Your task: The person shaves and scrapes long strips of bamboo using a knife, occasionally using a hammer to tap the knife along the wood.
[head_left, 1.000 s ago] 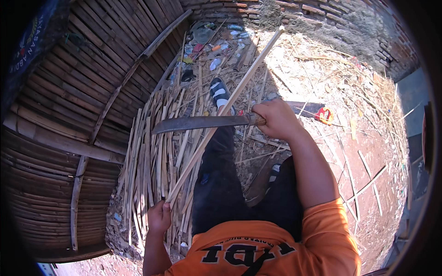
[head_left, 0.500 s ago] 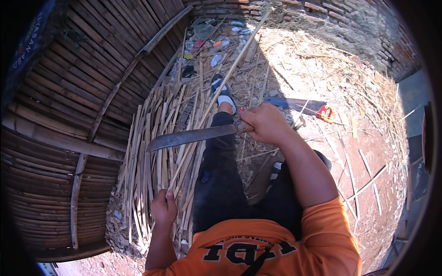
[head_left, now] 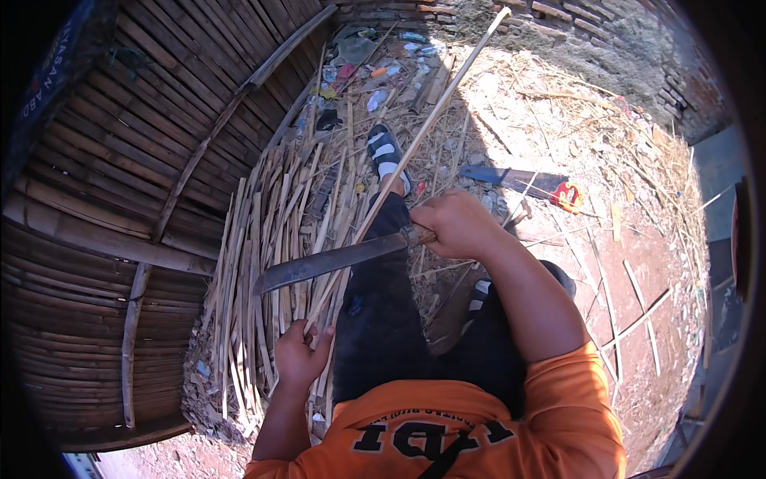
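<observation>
My right hand [head_left: 456, 226] is wrapped round the wooden handle of a machete [head_left: 331, 263]. Its broad dark blade points left, over my leg and a long pale bamboo strip [head_left: 447, 98]. Low on the left, my left hand [head_left: 300, 354] has the near end of that strip between thumb and fingers. From there the strip slants up and away to the right, past my sandalled foot [head_left: 387, 156]. Exactly how the fingertips sit on the strip is hard to make out.
Many split bamboo strips [head_left: 239, 279] lie along the left, beside a slatted bamboo wall [head_left: 88, 191]. A handsaw [head_left: 511, 177] with a red and yellow handle lies on the ground to the right. Shavings and litter reach the brick wall [head_left: 574, 28] at the back.
The strip's far end has swung to the right. My left hand has moved slightly right and up, its thumb and fingers now further apart. The machete's tip has dropped a little.
</observation>
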The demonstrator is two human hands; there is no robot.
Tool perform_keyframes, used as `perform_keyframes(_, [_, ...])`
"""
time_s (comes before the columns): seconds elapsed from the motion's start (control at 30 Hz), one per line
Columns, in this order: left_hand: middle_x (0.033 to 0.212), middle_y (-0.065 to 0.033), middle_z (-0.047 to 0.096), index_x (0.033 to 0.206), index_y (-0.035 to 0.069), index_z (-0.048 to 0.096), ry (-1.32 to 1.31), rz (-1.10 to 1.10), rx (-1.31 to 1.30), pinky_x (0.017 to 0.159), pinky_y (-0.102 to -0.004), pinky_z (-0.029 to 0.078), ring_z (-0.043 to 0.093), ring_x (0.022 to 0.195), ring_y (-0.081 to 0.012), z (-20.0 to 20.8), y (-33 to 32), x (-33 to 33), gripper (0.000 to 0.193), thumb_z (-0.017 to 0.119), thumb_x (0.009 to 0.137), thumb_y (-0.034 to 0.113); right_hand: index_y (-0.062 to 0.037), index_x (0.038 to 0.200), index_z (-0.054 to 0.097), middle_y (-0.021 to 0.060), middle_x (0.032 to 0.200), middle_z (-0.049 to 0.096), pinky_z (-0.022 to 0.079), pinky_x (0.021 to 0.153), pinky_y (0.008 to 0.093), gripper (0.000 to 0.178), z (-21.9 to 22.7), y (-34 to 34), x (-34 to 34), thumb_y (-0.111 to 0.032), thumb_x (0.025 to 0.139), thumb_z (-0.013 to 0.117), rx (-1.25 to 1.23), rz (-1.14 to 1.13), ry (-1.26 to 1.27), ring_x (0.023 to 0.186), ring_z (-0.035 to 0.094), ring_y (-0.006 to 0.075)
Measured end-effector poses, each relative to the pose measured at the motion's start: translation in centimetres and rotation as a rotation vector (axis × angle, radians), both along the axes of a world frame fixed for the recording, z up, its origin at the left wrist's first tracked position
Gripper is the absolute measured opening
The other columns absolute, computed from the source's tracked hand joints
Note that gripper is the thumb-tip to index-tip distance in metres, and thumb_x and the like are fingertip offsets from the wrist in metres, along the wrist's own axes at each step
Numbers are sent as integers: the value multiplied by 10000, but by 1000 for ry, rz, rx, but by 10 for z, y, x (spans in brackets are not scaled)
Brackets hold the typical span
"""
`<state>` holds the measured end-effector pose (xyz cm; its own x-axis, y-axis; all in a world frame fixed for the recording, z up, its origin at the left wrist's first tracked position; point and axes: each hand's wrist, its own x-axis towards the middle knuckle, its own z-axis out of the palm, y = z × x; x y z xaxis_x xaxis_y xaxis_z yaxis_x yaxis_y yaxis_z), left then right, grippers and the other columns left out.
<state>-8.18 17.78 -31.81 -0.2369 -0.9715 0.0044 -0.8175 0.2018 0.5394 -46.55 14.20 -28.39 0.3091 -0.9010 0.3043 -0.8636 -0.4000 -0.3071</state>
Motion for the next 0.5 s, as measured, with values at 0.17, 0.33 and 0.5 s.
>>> perform_keyframes(0.17, [649,-128,650,854,-19,637,21,48,-39,521,-339,491,649,532,-247,-17,3,18,444,811,869,389,-37,895,609,177,777,657,504,693,504,253,7,-9,-39,-230,835,761,41,-377,-289,789,678,405])
perform_keyframes(0.33, [632,-119,636,832,-9,639,105,8,40,511,-341,480,627,513,-243,-26,4,3,429,820,862,380,-72,966,636,189,866,696,534,758,527,234,4,1,18,-224,812,727,144,5,-17,852,680,416])
perform_keyframes(0.5, [615,-129,620,839,-17,648,-41,-29,-47,504,-360,467,613,501,-244,-13,7,14,456,820,857,405,-64,967,631,177,854,684,528,758,524,257,6,1,1,-217,800,753,56,-61,-81,854,684,410])
